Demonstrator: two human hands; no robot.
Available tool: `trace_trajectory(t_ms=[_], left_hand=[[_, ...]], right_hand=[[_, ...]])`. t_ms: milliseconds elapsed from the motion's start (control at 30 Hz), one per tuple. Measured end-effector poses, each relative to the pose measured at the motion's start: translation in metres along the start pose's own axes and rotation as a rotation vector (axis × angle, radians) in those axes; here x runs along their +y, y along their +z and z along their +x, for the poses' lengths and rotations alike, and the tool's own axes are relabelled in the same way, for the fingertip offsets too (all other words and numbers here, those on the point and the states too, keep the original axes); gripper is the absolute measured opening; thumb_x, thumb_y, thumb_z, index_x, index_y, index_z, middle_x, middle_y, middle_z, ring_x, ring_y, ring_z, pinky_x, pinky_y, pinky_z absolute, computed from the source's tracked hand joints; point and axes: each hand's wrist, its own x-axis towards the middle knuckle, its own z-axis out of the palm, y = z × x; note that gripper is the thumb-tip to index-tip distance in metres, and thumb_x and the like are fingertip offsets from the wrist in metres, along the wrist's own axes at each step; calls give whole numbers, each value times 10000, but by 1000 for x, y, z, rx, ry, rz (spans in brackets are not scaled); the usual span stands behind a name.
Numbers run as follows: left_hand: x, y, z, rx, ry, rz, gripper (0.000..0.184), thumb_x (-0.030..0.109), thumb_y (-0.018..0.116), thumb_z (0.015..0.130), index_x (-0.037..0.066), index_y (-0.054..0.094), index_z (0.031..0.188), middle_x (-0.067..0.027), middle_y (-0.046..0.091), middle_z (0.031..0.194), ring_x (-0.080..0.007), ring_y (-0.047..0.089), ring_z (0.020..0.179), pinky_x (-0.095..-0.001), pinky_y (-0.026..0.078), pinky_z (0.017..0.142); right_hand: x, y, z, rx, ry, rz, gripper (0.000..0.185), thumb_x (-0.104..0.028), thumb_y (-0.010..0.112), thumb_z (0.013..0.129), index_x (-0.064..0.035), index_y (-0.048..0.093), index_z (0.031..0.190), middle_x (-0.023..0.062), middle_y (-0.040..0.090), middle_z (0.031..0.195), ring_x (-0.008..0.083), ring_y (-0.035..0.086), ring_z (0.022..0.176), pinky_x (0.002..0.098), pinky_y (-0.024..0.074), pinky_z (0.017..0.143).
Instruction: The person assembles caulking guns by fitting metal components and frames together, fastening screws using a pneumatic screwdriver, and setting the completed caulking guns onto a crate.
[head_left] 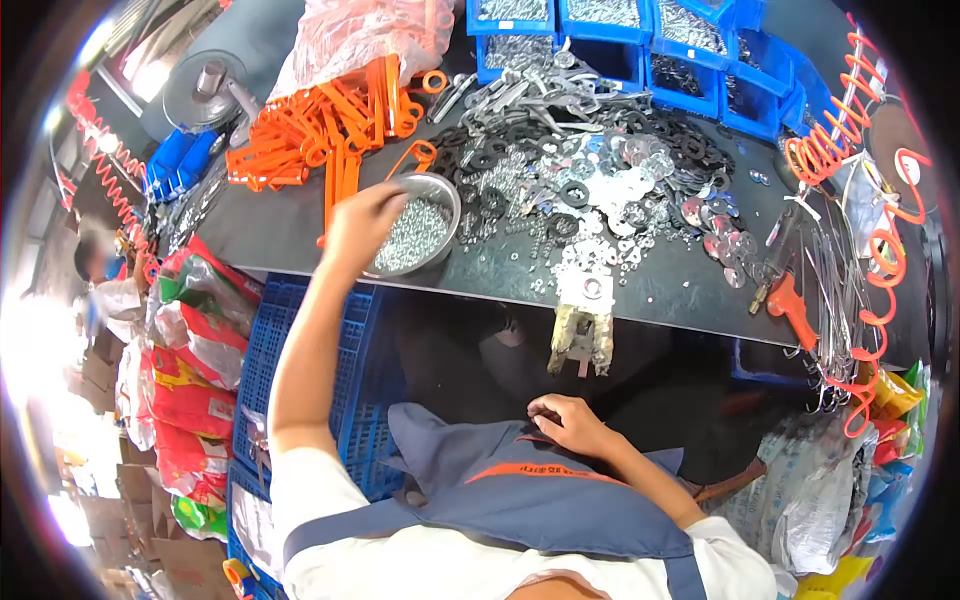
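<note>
My left hand (362, 228) is over the left side of a round metal bowl (456, 212), its fingers pressed together; anything between them is too small to make out. Small silvery parts (415, 236) fill the bowl. Low in front of the dark blue apron (440, 455), my right hand (572, 424) has curled fingers, and what they may hold is hidden. Above it, a worn metal fixture (584, 325) juts from the table's front edge. Orange handles (330, 125) are heaped behind the bowl, beside a loop-ended orange piece (415, 152).
Washers and metal discs (610, 185) cover the middle of the dark table (500, 265). Blue bins (600, 25) of hardware stand behind. At right are an orange-handled tool (793, 310), metal rods (828, 270) and a coiled orange hose (885, 250). Blue crates (290, 350) stand below left; another person (112, 290) is farther left.
</note>
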Motion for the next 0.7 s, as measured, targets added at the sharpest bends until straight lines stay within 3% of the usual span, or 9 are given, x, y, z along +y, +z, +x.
trace_trajectory(t_ms=[100,167,233,333,433,500,567,633,700], left_hand=[[12,79,82,-149,312,89,271,207,650,833,35,650,1041,-131,670,993,-258,653,878,-328,493,795],[6,141,136,-179,418,177,331,234,652,826,70,628,1112,-178,640,1046,-299,609,993,-368,468,871],[15,193,179,-147,309,197,449,332,642,822,87,591,1196,-237,608,1075,-360,521,1127,-405,420,949],[27,254,241,-77,33,125,621,496,593,823,66,541,1268,-268,579,1160,-405,489,1150,-420,392,982],[-1,310,285,83,-195,-457,454,375,573,856,49,623,1168,-293,603,1097,-390,586,1026,-418,440,914],[12,295,276,137,-330,-565,407,306,605,852,7,637,1127,-233,646,1064,-297,626,973,-369,464,841],[30,276,256,447,-244,-786,280,187,653,825,-11,664,1023,-137,679,956,-194,618,848,-324,465,763],[36,243,235,596,30,-777,138,71,673,805,0,607,903,-17,595,788,-111,539,631,-229,440,592],[48,196,202,642,56,-864,130,2,655,794,43,543,847,7,546,746,-100,532,639,-230,448,575]], right_hand=[[9,-13,-15,123,28,121,211,-77,582,849,36,593,1026,136,660,915,191,662,844,296,517,773],[21,-23,-27,196,85,135,181,-44,559,865,36,603,1021,112,671,912,157,654,832,276,513,767],[36,-28,-40,301,149,287,176,-42,550,876,41,603,1023,105,673,931,139,648,847,265,512,772],[40,-42,-57,382,220,324,183,-42,550,879,41,603,1033,97,672,944,123,641,852,258,512,776],[47,-52,-70,428,251,335,179,-22,528,891,47,592,1044,87,655,960,137,641,877,261,510,781],[48,-58,-76,486,247,328,200,-37,546,875,40,601,1051,93,667,942,121,639,839,255,524,739],[46,-63,-80,507,219,282,201,-38,542,875,45,599,1049,92,666,925,118,637,816,258,533,707],[40,-68,-82,487,236,278,180,-33,531,884,50,596,1031,95,666,908,125,640,810,265,536,701],[47,-65,-83,486,180,366,168,-23,518,892,49,597,1021,97,665,919,127,641,826,263,532,712]])
